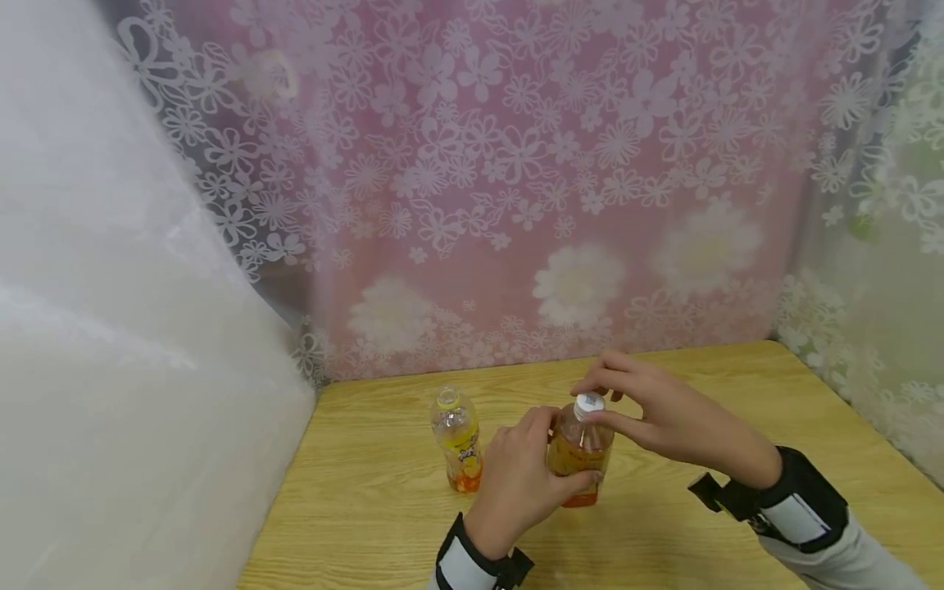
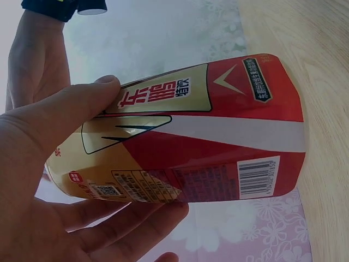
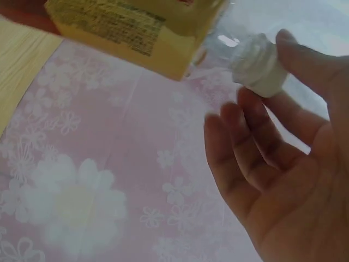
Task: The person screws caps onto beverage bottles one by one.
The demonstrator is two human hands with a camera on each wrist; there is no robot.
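Left hand (image 1: 516,475) grips a red-and-gold-labelled plastic bottle (image 1: 578,453); above that grip, right hand (image 1: 656,410) pinches its round white plastic cap (image 1: 589,403).

Left hand (image 1: 519,475) curved in a grip, right hand (image 1: 652,410) higher, thumb (image 3: 305,57) and fingers (image 3: 262,120) pinching, wrists (image 1: 760,463) angled inward

Look at four o'clock in the head view: behind the right hand (image 1: 645,407), a broad black band (image 1: 820,485), pale patch (image 1: 796,522), small black block (image 1: 706,492) jutting toward nine o'clock, light grey sleeve (image 1: 848,561)! At six, the left hand (image 1: 516,475) sports a matching black strap (image 1: 475,555), dark block (image 1: 519,565) at three o'clock.
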